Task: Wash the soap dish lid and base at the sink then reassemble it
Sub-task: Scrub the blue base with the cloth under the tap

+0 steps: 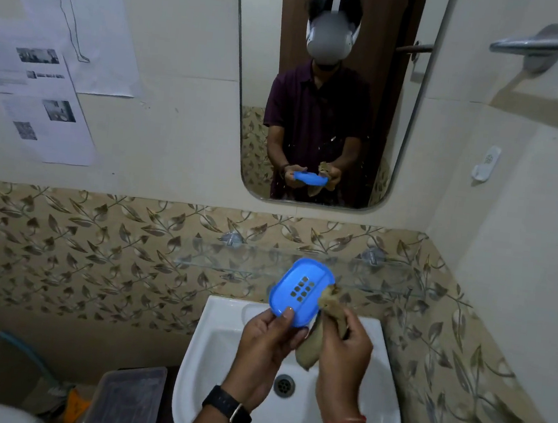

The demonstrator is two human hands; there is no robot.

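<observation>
A blue plastic soap dish part (302, 291) with a block of small drain holes in its middle is held up over the white sink (218, 353). My left hand (265, 344) grips its near edge, thumb on top. My right hand (346, 347) holds a brown cloth (322, 322) bunched against the part's right edge; the cloth's tail hangs down toward the basin. The other part of the soap dish is not in view.
The sink drain (284, 385) lies below my hands. A glass shelf (384, 274) runs along the wall above the sink, under a mirror (325, 88). A lidded plastic box (128, 398) stands left of the sink. A towel bar (550, 41) is at the upper right.
</observation>
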